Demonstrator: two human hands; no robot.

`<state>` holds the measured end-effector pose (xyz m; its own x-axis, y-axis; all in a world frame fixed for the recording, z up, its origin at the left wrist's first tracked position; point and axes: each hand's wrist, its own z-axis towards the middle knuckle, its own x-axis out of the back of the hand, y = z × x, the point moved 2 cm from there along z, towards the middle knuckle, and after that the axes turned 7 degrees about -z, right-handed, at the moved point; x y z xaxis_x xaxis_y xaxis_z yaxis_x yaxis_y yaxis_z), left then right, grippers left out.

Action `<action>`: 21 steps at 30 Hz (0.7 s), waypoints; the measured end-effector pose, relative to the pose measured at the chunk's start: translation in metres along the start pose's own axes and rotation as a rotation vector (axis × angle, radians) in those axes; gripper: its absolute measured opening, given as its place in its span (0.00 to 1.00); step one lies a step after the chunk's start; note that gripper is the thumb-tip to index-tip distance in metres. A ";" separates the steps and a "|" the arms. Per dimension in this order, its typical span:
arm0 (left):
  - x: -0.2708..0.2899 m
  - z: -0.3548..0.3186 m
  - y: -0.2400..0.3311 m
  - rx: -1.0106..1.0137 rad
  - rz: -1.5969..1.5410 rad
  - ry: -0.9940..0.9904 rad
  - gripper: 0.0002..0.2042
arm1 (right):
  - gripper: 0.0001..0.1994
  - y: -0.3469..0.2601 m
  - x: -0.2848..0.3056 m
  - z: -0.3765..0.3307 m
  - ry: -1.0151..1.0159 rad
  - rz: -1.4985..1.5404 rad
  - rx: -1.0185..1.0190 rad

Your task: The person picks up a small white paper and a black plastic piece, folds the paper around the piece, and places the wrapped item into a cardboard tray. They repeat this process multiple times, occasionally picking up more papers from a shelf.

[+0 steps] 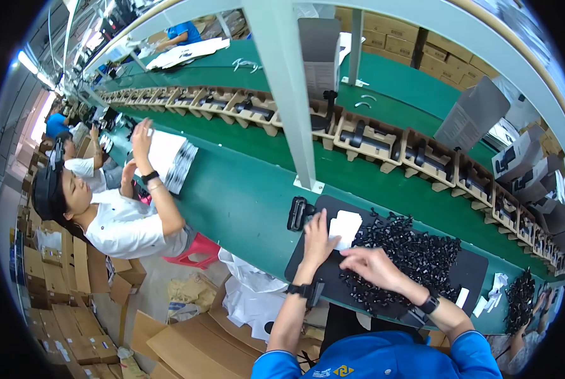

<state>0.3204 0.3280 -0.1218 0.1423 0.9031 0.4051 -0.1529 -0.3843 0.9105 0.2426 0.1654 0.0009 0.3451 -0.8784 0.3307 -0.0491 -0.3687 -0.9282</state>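
Observation:
On the black mat in front of me lies a small stack of white paper slips. My left hand is at the stack's left side, fingers stretched out and apart, thumb close to the slips' edge. Just below the stack, my right hand hovers with thumb and fingers drawn together; anything between them is too small to make out. A heap of small black plastic parts spreads over the mat, under and beyond the right hand. A black device sits past my left fingertips.
Beyond the bench, a row of cardboard trays holds black devices. A metal post rises ahead. At the left, a co-worker handles printed sheets. An open carton stands below left; another black heap lies right.

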 end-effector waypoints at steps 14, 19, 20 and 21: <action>0.108 -0.156 -0.039 0.589 -1.012 0.468 0.09 | 0.08 0.003 -0.175 0.088 -0.346 0.271 -0.013; 0.136 -0.166 -0.097 0.567 -0.975 0.592 0.10 | 0.09 -0.009 -0.198 0.102 -0.085 -0.048 0.227; 0.143 -0.166 -0.115 0.661 -0.874 0.739 0.11 | 0.09 -0.010 -0.196 0.104 0.077 -0.249 0.387; 0.150 -0.163 -0.137 0.743 -0.773 0.874 0.12 | 0.09 -0.007 -0.191 0.107 0.107 -0.261 0.378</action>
<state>0.2030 0.5479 -0.1996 -0.7441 0.6510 -0.1499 0.2744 0.5024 0.8199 0.2774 0.3688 -0.0742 0.2007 -0.8046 0.5589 0.3779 -0.4628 -0.8019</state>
